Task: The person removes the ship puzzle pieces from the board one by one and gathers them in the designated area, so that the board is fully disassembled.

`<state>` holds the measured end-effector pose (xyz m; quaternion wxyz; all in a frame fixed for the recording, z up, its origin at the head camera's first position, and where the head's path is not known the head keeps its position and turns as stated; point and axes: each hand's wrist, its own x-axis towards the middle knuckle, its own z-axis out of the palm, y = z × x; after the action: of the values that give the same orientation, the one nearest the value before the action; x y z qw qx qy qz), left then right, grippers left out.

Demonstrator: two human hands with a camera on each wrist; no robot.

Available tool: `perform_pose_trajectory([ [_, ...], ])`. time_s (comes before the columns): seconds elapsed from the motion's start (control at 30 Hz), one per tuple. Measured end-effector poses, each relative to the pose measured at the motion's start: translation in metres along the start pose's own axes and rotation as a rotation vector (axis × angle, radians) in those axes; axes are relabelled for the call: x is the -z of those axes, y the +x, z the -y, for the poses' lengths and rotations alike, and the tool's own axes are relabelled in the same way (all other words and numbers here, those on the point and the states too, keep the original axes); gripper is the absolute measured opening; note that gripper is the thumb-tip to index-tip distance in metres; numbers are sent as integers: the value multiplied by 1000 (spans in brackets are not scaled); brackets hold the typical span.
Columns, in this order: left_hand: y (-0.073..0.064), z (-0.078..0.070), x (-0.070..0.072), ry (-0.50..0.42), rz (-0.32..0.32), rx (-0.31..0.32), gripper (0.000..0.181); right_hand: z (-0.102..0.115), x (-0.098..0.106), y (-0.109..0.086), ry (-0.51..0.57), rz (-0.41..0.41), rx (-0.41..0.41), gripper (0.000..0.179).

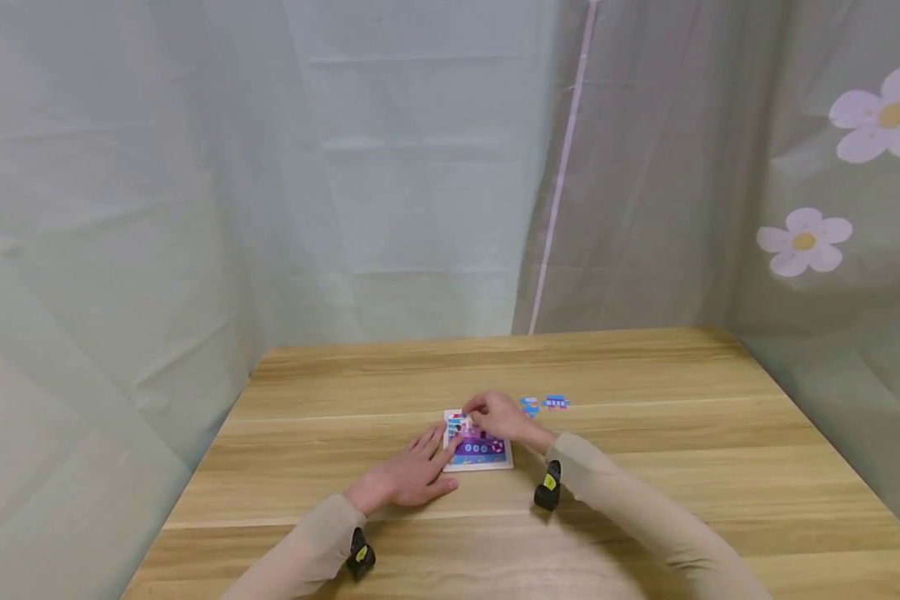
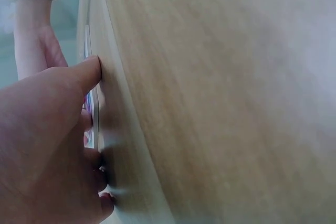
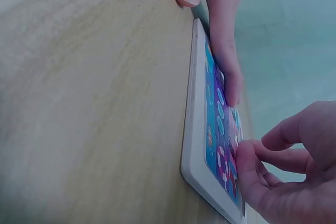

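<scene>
Your bare left hand lay left of the rectangular, white-rimmed puzzle board, fingers extended, one on its surface. The board, flat on the wood-grained table, seemed light, stiff, best held by its rim. Your bare right hand bent over its far part, fingertips close; a pinched piece could not be confirmed. Only the head view showed loose blue-and-purple pieces right of it; your right wrist view added rim thickness.
</scene>
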<state>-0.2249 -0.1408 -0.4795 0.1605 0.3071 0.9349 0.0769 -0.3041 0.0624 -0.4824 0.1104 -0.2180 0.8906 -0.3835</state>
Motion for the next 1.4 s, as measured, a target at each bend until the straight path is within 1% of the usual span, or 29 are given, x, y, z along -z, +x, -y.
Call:
perform_pose_trajectory([
  [0.3,0,0,-2,5,3,14,70,0,0,1,-11,15,34,24],
  [0.5,-1,-4,1,-10,-9,12,70,2,2,0,-21,28,59,23],
  [0.6,-1,-5,2,-7,-2,17,71,3,3,0,-20,29,63,22],
  [0.8,-2,-6,2,-20,11,24,71,0,2,2,-25,42,57,20],
  [1.07,-1,-4,-1,-31,22,35,70,-1,0,3,15,57,39,18],
  [1.2,0,-3,-3,-27,22,51,71,-1,-1,3,29,62,31,19],
  [1.4,-1,-3,-1,-34,16,50,71,0,0,4,20,77,17,23],
])
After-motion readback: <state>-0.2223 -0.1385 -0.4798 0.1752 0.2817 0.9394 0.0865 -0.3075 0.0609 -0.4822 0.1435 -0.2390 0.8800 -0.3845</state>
